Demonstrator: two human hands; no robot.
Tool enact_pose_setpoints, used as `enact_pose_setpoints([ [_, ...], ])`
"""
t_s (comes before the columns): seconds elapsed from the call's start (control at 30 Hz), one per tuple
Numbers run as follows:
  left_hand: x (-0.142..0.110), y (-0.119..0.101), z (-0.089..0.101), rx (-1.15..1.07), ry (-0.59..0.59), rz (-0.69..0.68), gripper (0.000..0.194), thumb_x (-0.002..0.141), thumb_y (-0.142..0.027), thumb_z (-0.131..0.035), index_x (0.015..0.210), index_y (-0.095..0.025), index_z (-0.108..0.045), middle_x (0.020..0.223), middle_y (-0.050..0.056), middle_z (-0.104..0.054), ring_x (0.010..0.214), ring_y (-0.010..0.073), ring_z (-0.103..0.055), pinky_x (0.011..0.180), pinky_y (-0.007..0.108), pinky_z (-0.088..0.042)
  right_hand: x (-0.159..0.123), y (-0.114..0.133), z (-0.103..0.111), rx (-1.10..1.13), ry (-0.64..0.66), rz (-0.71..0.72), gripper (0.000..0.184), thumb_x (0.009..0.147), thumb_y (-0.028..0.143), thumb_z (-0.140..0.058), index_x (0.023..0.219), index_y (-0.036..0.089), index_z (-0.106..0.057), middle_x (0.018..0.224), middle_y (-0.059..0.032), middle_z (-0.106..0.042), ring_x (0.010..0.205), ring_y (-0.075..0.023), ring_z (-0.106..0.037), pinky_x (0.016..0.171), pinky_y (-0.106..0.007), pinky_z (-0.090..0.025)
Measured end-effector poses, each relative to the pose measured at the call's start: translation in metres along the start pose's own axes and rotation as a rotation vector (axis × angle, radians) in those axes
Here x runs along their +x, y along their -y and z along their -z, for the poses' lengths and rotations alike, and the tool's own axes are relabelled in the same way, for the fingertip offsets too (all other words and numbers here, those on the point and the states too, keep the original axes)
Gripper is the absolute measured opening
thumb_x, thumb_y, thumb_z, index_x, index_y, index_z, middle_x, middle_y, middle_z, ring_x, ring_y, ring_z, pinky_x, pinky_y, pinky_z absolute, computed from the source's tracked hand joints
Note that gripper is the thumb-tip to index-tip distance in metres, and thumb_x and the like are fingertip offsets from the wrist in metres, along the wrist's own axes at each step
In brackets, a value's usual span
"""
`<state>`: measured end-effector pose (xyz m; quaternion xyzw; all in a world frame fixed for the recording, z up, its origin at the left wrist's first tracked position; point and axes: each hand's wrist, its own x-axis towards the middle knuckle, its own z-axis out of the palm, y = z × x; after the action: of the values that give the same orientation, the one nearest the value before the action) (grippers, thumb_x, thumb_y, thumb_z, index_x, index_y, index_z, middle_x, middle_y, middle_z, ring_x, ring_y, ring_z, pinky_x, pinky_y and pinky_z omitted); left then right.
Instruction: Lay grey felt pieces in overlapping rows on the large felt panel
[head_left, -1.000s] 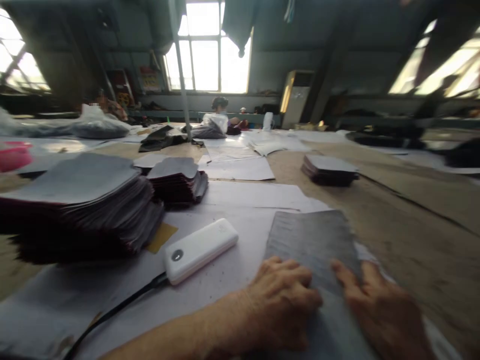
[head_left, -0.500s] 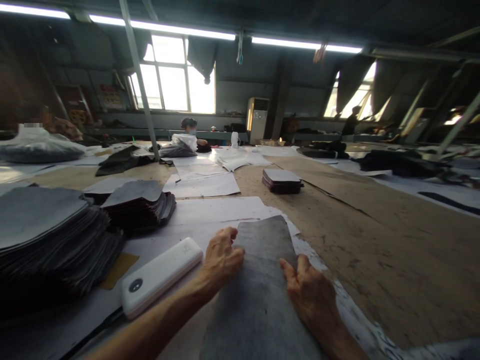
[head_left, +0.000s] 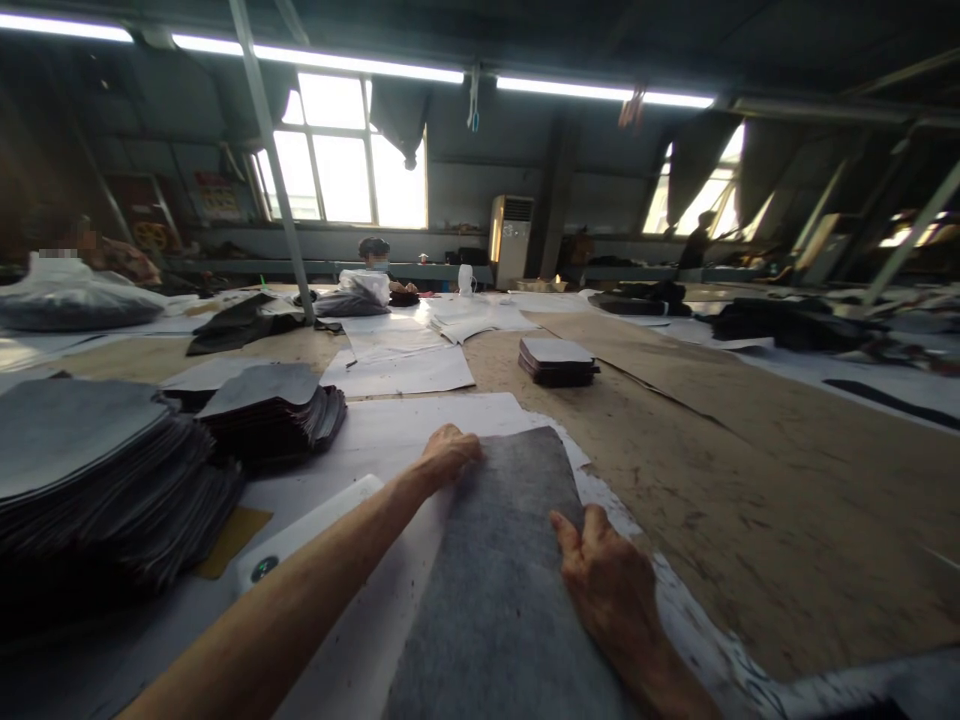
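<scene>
The gray fabric panel (head_left: pixel 502 590) lies lengthwise in front of the person and serves as the landmark. The left hand (head_left: pixel 450 453) is at its far left corner, fingers curled; whether they pinch the fabric or only press on it, I cannot tell. The right hand (head_left: pixel 611 565) is at its right edge, thumb and index finger slightly apart at the tips; whether the hidden fingers grip it, I cannot tell. White paper (head_left: pixel 420 415) shows to the panel's left and past its far end. Left of the panel, a white device (head_left: pixel 322 520) sits partly hidden behind the left forearm, with a yellow piece (head_left: pixel 234 540) and a large stack (head_left: pixel 90 440) farther left. Beyond the panel's far end stands a small stack (head_left: pixel 557 362).
</scene>
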<state>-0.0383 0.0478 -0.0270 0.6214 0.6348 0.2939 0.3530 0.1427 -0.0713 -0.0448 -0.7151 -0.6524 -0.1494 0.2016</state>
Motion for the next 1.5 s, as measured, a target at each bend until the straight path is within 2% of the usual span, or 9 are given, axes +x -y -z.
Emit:
enact_pose_setpoints([
  [0.17,-0.006,0.005,0.002,0.085,0.055,0.008,0.025,0.083,-0.034,-0.051,0.095,-0.012,-0.056,0.091,0.004,-0.058,0.077,0.0134,-0.057,0.067,0.03,-0.05,0.001,0.002,0.002,0.007,0.03,-0.025,0.021,0.085,0.033,-0.049,0.073,0.015,-0.046,0.054,-0.0047,-0.06,0.053,-0.0197,-0.061,0.047,-0.023,-0.029],
  [0.37,-0.01,0.004,-0.002,0.121,-0.059,0.006,0.027,0.082,-0.034,-0.052,0.1,-0.013,-0.054,0.098,0.005,-0.057,0.087,0.0162,-0.056,0.075,0.036,-0.048,0.001,0.002,0.001,0.031,0.013,-0.017,0.021,0.084,0.031,-0.051,0.071,0.015,-0.046,0.054,-0.0048,-0.06,0.052,-0.0192,-0.061,0.046,-0.022,-0.028],
  [0.5,-0.001,0.001,-0.002,0.108,-0.088,-0.001,0.031,0.083,-0.033,-0.051,0.107,-0.014,-0.051,0.105,0.007,-0.055,0.092,0.0177,-0.055,0.079,0.038,-0.047,0.0,-0.001,-0.005,0.045,-0.083,0.022,0.023,0.082,0.032,-0.053,0.068,0.016,-0.046,0.05,-0.0034,-0.058,0.047,-0.0185,-0.059,0.044,-0.022,-0.027],
  [0.67,0.01,-0.005,0.0,0.089,0.02,-0.052,0.027,0.082,-0.033,-0.053,0.102,-0.014,-0.055,0.104,0.006,-0.056,0.092,0.0181,-0.055,0.078,0.036,-0.048,-0.002,-0.004,-0.013,0.047,-0.231,0.082,0.023,0.085,0.032,-0.048,0.069,0.016,-0.045,0.047,-0.0027,-0.056,0.043,-0.0178,-0.056,0.043,-0.022,-0.026],
  [0.77,0.013,-0.004,0.001,0.05,0.053,-0.034,0.027,0.082,-0.033,-0.053,0.099,-0.013,-0.056,0.1,0.005,-0.057,0.089,0.018,-0.056,0.076,0.035,-0.048,-0.002,-0.005,-0.014,0.069,-0.261,0.098,0.024,0.087,0.033,-0.042,0.07,0.016,-0.044,0.047,-0.0025,-0.056,0.042,-0.0173,-0.056,0.043,-0.022,-0.026],
  [1.03,-0.004,-0.005,0.006,-0.13,0.079,0.025,0.027,0.084,-0.032,-0.05,0.102,-0.013,-0.052,0.088,0.003,-0.057,0.069,0.0102,-0.055,0.06,0.026,-0.049,0.0,-0.001,-0.005,0.059,-0.029,-0.03,0.021,0.086,0.032,-0.047,0.071,0.016,-0.046,0.052,-0.0042,-0.058,0.051,-0.019,-0.059,0.046,-0.023,-0.026],
  [1.23,-0.027,-0.004,0.012,-0.181,0.157,0.061,0.019,0.078,-0.029,-0.058,0.073,-0.011,-0.055,0.058,-0.005,-0.05,0.048,0.0055,-0.045,0.046,0.019,-0.039,0.004,0.003,0.006,0.084,0.094,-0.087,0.021,0.086,0.03,-0.048,0.072,0.014,-0.048,0.057,-0.0072,-0.061,0.056,-0.0195,-0.06,0.048,-0.023,-0.027],
  [1.37,-0.043,0.002,0.009,-0.332,0.146,0.016,0.014,0.06,-0.019,-0.067,0.067,-0.013,-0.056,0.056,-0.004,-0.053,0.051,0.0079,-0.049,0.047,0.02,-0.036,0.004,0.003,0.008,0.104,0.11,-0.119,0.022,0.086,0.031,-0.047,0.074,0.013,-0.05,0.059,-0.0077,-0.062,0.057,-0.0188,-0.06,0.049,-0.023,-0.027],
  [1.5,-0.059,0.001,0.005,-0.552,0.185,-0.029,0.028,0.054,-0.024,-0.067,0.078,-0.015,-0.057,0.07,-0.001,-0.061,0.062,0.0121,-0.056,0.057,0.022,-0.042,0.004,0.002,0.007,0.106,0.112,-0.136,0.022,0.086,0.032,-0.047,0.076,0.013,-0.051,0.061,-0.0079,-0.063,0.059,-0.0188,-0.059,0.051,-0.023,-0.027],
])
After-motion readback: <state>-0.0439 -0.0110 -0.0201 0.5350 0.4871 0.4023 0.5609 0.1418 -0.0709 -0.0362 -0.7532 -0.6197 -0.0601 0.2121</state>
